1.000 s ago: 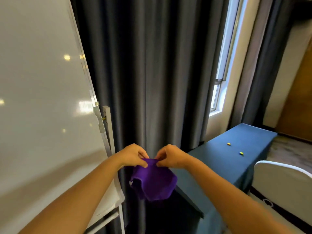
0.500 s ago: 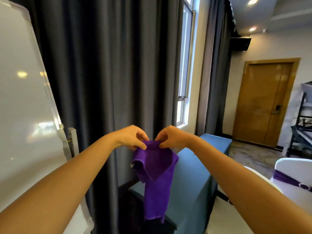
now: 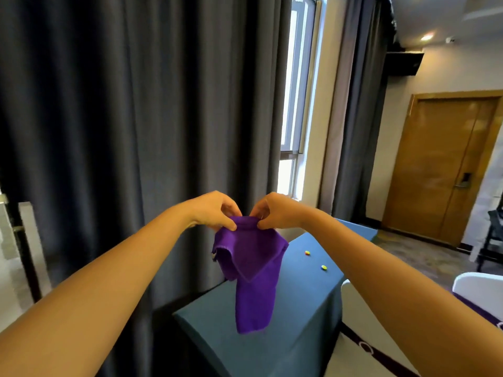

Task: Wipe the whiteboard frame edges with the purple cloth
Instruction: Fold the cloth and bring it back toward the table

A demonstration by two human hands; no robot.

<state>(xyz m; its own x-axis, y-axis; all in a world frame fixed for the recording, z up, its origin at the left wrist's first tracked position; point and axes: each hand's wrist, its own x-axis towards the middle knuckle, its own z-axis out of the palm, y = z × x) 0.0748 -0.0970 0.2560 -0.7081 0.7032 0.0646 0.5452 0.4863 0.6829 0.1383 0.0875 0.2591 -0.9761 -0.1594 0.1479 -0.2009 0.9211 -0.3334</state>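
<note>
**Get the cloth ready to wipe**

The left hand [image 3: 215, 210] and right hand [image 3: 275, 212] pinch the top of the purple cloth [image 3: 251, 265] with closed fingers. It hangs above the blue tabletop [image 3: 299, 308]. Fold it small first. The whiteboard is maybe at the far left.

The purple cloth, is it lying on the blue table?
No, the purple cloth hangs in the air, pinched at its top by the left hand and right hand, above the blue table.

Purple cloth [image 3: 251, 268]: soft, creased, hanging limp from its pinched top edge, long tail drooping toward 6 o'clock, centre frame.
</note>
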